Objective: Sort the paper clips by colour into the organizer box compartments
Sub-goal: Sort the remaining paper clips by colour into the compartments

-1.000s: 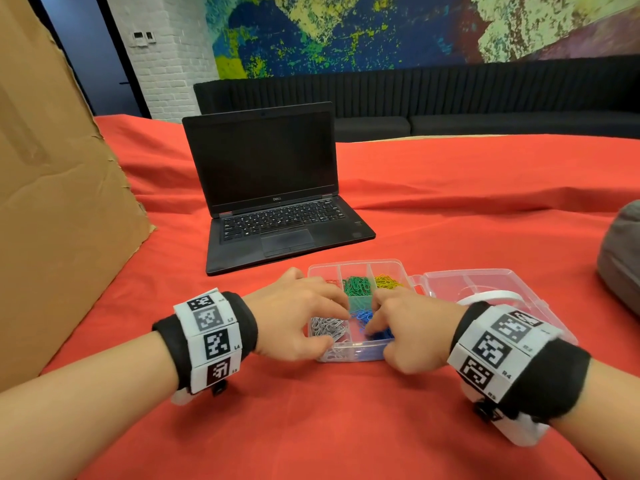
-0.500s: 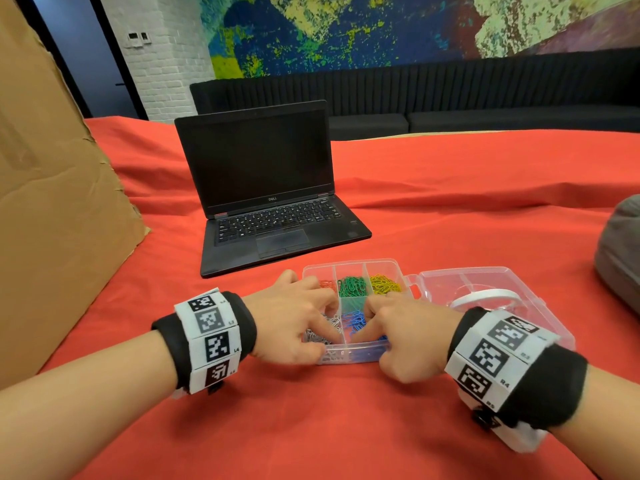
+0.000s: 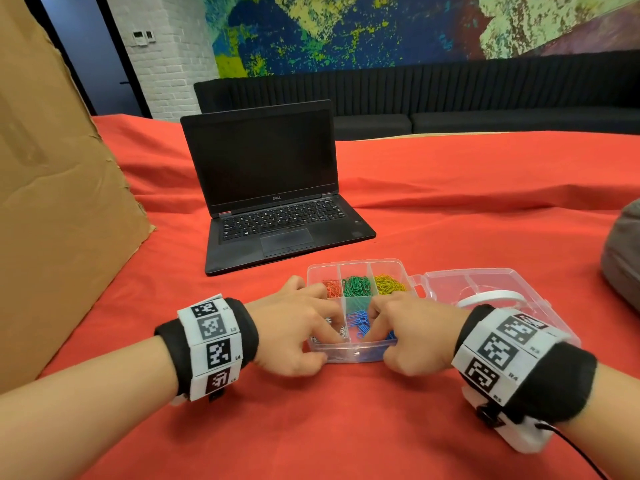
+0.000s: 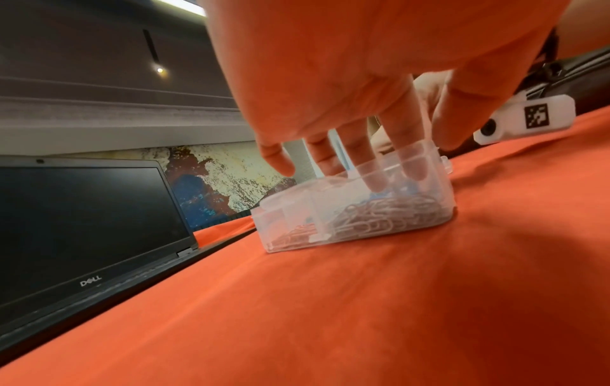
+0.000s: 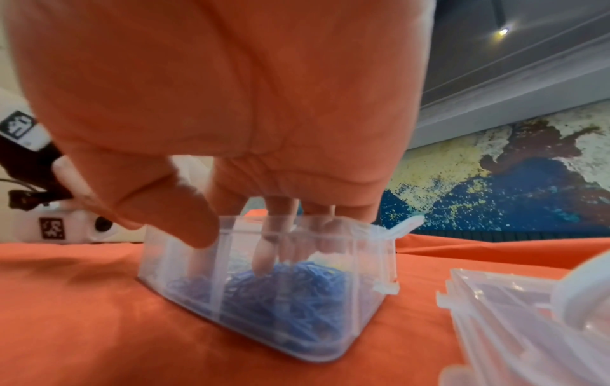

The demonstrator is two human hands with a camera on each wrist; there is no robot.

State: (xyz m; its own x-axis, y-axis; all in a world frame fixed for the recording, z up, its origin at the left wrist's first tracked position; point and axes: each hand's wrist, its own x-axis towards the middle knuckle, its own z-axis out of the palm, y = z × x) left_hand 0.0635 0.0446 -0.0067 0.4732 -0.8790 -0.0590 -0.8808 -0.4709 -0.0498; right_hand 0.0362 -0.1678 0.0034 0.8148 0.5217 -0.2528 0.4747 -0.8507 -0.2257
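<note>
Both hands dig into the box (image 3: 353, 355) on the red cloth: left hand (image 3: 298, 336) fingers curled in the white clips (image 4: 379, 219), right hand (image 3: 412, 336) in the blue clips (image 5: 297, 287); whether either pinches a clip I cannot tell. Light, slippery wire, likely tangling; pinch one loop. Beyond lie red, green, yellow compartments.

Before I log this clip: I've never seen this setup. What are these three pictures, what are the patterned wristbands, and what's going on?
No robot here: a person's two bare hands wear wristbands carrying printed tracking markers and small cameras. One picture comes from a head camera; the other two look along each wrist.

On the red cloth sit an open laptop and a clear organizer box, its lid folded open to the right. Orange, green and yellow paper clips fill the far compartments.

The left hand reaches into the white clips, the right hand into the blue clips. Whether either hand pinches a clip is hidden.
</note>
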